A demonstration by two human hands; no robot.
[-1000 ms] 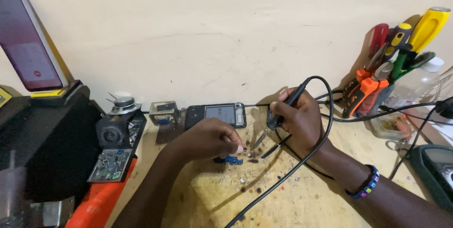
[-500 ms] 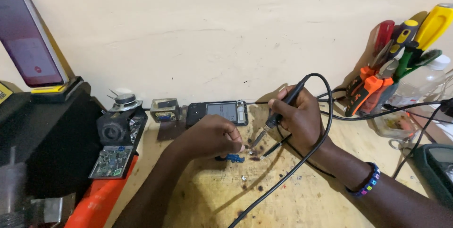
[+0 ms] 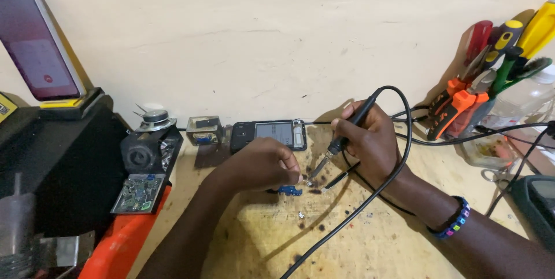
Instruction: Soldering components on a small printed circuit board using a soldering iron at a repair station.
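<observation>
My right hand grips a black soldering iron, its tip angled down to the left at a tiny part beside my left fingertips. A beaded bracelet sits on that wrist. My left hand rests knuckles-up on the wooden bench, fingers pinched around something small that is mostly hidden. A small blue circuit piece lies just under those fingers. A black phone body lies flat against the wall behind both hands.
The iron's black cable loops over my right forearm. Screwdrivers and orange-handled pliers stand at the right. A green circuit board and black equipment sit at the left, with a phone propped on top.
The view has shifted slightly. Both hands stay in place at the same spot, with the iron's tip still by my left fingertips.
</observation>
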